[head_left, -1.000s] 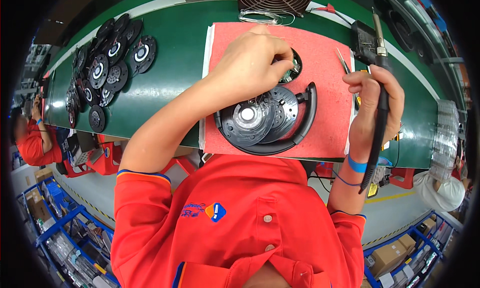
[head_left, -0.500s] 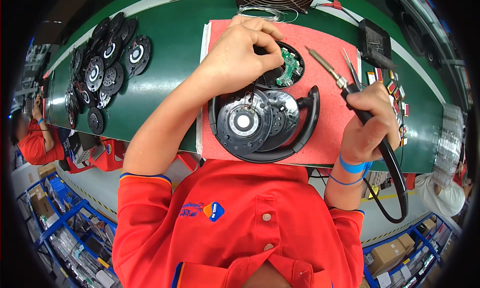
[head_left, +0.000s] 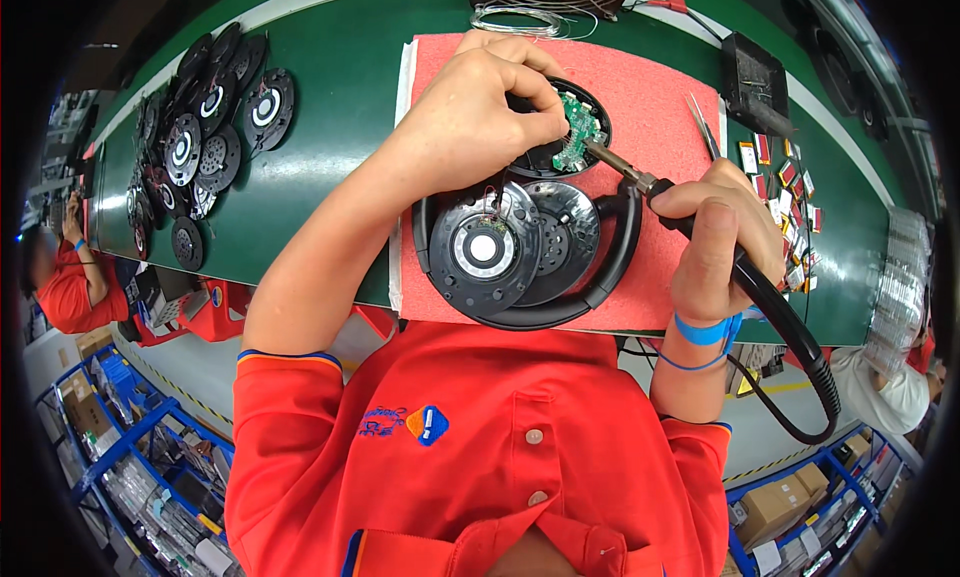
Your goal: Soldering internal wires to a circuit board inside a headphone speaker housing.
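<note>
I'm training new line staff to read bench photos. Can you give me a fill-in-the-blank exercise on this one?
1. The right hand grips a soldering ____.
2. Its tip meets the ____ circuit board.
3. The headphones lie on a ____ mat.
4. The left hand steadies the round black ____.

Missing words: iron; green; red; earcup

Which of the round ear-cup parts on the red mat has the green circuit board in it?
The black ear cup farthest from the person, under the left hand. The soldering iron tip touches its board; the nearer discs show speaker parts.

Two hands (head_left: 480,117), one soldering iron (head_left: 740,272)
</note>
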`<state>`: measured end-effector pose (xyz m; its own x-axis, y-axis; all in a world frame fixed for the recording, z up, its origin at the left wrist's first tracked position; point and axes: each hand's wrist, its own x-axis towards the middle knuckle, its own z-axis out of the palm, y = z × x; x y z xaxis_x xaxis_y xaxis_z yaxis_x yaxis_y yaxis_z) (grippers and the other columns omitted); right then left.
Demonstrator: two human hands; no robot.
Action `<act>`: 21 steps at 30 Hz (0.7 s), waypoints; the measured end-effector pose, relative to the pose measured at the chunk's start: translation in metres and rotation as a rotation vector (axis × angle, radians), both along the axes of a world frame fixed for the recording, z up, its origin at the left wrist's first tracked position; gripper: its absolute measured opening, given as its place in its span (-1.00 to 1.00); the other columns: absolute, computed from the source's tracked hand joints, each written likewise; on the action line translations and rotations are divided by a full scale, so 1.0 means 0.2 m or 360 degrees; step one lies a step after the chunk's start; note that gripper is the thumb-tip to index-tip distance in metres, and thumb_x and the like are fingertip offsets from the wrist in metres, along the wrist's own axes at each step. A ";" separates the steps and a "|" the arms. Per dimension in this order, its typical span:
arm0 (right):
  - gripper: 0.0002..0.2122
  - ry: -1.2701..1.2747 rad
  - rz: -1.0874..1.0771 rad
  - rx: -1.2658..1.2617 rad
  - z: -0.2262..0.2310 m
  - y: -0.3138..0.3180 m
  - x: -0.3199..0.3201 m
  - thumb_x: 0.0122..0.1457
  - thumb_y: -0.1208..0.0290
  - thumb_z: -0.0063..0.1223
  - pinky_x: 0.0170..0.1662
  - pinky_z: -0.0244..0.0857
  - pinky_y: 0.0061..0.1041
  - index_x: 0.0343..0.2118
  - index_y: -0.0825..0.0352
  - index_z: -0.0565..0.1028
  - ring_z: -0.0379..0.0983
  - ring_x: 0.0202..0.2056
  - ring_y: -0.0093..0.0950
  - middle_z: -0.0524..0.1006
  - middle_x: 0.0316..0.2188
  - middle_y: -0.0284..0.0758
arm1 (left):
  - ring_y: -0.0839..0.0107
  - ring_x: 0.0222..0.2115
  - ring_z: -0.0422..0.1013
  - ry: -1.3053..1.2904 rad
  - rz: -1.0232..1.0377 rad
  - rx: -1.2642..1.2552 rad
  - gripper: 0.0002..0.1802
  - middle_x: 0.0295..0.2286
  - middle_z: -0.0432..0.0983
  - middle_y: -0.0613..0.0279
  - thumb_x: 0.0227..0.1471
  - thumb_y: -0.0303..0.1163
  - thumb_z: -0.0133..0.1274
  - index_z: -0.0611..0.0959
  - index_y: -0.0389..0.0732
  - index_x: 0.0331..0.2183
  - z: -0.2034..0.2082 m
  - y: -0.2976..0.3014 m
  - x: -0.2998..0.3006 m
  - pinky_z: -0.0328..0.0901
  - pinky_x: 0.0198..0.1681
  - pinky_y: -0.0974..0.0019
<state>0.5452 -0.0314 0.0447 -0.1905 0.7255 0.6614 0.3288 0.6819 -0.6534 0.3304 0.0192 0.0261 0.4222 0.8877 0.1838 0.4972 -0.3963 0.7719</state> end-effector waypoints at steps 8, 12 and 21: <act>-0.85 -0.0027 0.0018 -0.0054 0.00 0.00 -0.02 0.04 0.54 -0.02 -0.62 0.13 -0.57 -0.63 0.39 0.50 0.28 -0.71 -0.53 0.51 -0.68 -0.35 | 0.30 -0.13 0.29 -0.0034 0.0008 -0.0015 -0.88 -0.23 0.49 0.21 -0.19 -0.41 0.16 0.65 -0.27 -0.54 -0.01 0.00 0.00 0.10 0.01 0.27; -0.85 -0.0056 0.0017 -0.0066 0.00 0.00 -0.02 0.04 0.54 -0.02 -0.61 0.13 -0.57 -0.63 0.39 0.50 0.28 -0.71 -0.53 0.50 -0.68 -0.35 | 0.30 -0.14 0.29 -0.0005 0.0022 0.0014 -0.88 -0.24 0.49 0.21 -0.18 -0.40 0.15 0.65 -0.27 -0.55 -0.01 0.00 0.00 0.10 0.00 0.27; -0.85 -0.0048 0.0011 -0.0076 0.00 0.00 -0.02 0.03 0.53 -0.02 -0.61 0.14 -0.57 -0.63 0.38 0.50 0.28 -0.71 -0.53 0.51 -0.68 -0.35 | 0.30 -0.13 0.27 0.0010 0.0048 0.0043 -0.88 -0.23 0.49 0.22 -0.19 -0.40 0.15 0.65 -0.26 -0.55 -0.01 -0.01 0.01 0.10 0.00 0.27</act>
